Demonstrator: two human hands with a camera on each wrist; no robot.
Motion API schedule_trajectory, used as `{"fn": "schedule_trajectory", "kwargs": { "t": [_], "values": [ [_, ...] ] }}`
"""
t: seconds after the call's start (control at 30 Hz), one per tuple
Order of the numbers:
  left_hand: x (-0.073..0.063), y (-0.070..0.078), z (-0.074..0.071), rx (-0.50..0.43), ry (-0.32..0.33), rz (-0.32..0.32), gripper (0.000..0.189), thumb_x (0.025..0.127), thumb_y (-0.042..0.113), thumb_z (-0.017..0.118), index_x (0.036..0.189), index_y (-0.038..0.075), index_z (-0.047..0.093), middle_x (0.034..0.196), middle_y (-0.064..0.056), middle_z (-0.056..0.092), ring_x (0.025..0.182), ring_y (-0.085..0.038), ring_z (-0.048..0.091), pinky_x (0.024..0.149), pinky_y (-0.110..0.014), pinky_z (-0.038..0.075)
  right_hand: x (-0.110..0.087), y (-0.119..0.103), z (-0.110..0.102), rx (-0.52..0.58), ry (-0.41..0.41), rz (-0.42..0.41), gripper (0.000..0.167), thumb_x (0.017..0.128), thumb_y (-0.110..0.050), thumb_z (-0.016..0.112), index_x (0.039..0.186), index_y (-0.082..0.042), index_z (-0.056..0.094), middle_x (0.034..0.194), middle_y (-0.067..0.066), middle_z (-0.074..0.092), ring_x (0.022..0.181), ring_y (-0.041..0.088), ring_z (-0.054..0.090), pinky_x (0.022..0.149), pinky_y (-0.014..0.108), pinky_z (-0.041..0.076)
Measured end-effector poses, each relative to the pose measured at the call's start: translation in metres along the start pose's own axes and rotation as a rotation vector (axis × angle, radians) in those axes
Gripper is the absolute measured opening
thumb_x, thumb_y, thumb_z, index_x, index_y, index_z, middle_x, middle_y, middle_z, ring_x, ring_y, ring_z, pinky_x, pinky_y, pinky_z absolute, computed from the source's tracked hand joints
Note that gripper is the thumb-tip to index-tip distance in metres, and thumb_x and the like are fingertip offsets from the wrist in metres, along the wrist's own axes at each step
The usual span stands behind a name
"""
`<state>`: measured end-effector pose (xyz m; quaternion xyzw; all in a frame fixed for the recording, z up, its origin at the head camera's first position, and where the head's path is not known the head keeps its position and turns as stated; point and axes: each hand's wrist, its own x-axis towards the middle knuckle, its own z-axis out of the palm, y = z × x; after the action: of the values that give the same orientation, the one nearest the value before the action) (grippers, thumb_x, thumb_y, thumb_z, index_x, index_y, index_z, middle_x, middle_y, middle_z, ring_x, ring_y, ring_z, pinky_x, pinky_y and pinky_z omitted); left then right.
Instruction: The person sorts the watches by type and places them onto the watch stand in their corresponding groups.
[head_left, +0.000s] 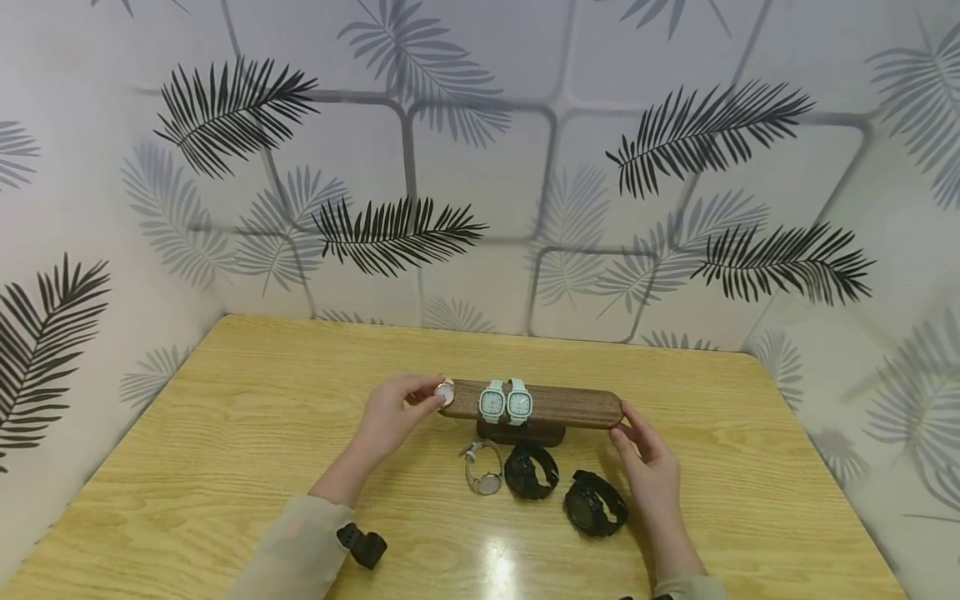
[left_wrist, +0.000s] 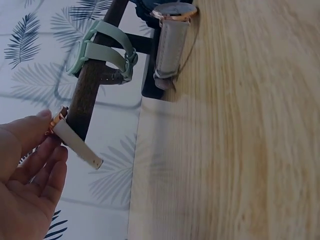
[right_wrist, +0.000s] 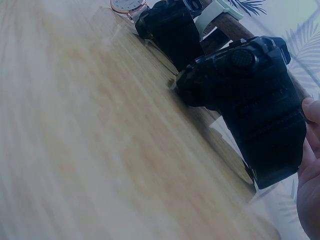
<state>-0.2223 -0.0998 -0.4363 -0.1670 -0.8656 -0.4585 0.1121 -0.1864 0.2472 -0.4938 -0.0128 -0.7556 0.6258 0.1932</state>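
Observation:
My left hand (head_left: 393, 411) pinches a rose-gold watch (head_left: 446, 392) at the left end of the dark wooden watch stand (head_left: 573, 405). In the left wrist view its pale strap (left_wrist: 77, 143) hangs loose below the bar's end. Around the bar's middle sit two mint-green watches, the left one (head_left: 492, 402) and the right one (head_left: 519, 403), side by side. My right hand (head_left: 648, 458) holds the bar's right end between thumb and fingers; in the right wrist view a black watch hides much of that bar.
On the wooden table (head_left: 225, 433), in front of the stand, lie another rose-gold watch (head_left: 489, 483) with a pale strap, a black watch (head_left: 532, 471) and a second black watch (head_left: 595, 504) near my right wrist. A patterned wall (head_left: 480, 183) rises behind the table.

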Motion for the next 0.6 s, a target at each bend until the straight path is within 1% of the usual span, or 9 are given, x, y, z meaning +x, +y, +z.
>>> {"fn": "schedule_trajectory", "kwargs": {
  "t": [0.1,0.23,0.33,0.43,0.5,0.6],
  "values": [
    [0.0004,-0.0014,0.0001,0.057,-0.006,0.052,0.031,0.085,0.014,0.073,0.115,0.005,0.07,0.095,-0.003,0.065,0.085,-0.017,0.059,0.076,-0.034,0.054,0.0,0.0015,-0.0004,-0.005,0.001,-0.005,0.042,0.093,-0.013,0.064,0.134,-0.007,0.056,0.117,0.01,0.065,0.104,0.0,0.059,0.092,0.012,0.044],
    [-0.0003,-0.0027,-0.0015,0.155,-0.037,0.117,0.043,0.08,0.014,0.077,0.121,0.004,0.066,0.103,-0.005,0.063,0.095,-0.021,0.059,0.084,-0.038,0.053,0.0002,0.0014,-0.0004,0.003,-0.001,0.001,0.042,0.093,-0.013,0.064,0.134,-0.009,0.056,0.118,0.012,0.064,0.104,0.0,0.059,0.091,0.012,0.045],
    [-0.0006,-0.0051,-0.0035,0.258,-0.07,0.21,0.051,0.078,0.009,0.079,0.125,0.002,0.063,0.109,-0.008,0.06,0.102,-0.025,0.057,0.088,-0.04,0.051,0.0,0.0002,-0.0001,0.01,0.0,0.006,0.042,0.093,-0.012,0.064,0.134,-0.009,0.057,0.118,0.014,0.064,0.104,0.0,0.059,0.092,0.013,0.045],
    [-0.0001,-0.0073,-0.0061,0.321,-0.093,0.302,0.053,0.077,0.005,0.079,0.127,0.0,0.061,0.112,-0.01,0.059,0.105,-0.026,0.055,0.09,-0.039,0.05,-0.0001,-0.0009,0.0002,0.017,0.0,0.014,0.042,0.093,-0.011,0.064,0.134,-0.009,0.057,0.118,0.016,0.063,0.103,0.0,0.059,0.092,0.013,0.045],
    [0.0006,-0.0081,-0.0078,0.327,-0.102,0.333,0.052,0.078,0.005,0.078,0.126,0.0,0.061,0.113,-0.01,0.059,0.106,-0.026,0.055,0.09,-0.038,0.05,0.0001,-0.0007,0.0002,0.021,-0.001,0.021,0.042,0.093,-0.01,0.063,0.134,-0.009,0.056,0.118,0.017,0.063,0.103,0.0,0.059,0.092,0.013,0.045],
    [0.0024,-0.0095,-0.0098,0.308,-0.118,0.34,0.049,0.079,0.006,0.077,0.125,0.0,0.062,0.115,-0.009,0.059,0.107,-0.025,0.056,0.091,-0.037,0.051,0.0012,-0.0002,-0.0001,0.021,-0.004,0.036,0.043,0.092,-0.007,0.063,0.135,-0.007,0.055,0.119,0.017,0.063,0.103,-0.001,0.059,0.092,0.012,0.044]
  ]
}}
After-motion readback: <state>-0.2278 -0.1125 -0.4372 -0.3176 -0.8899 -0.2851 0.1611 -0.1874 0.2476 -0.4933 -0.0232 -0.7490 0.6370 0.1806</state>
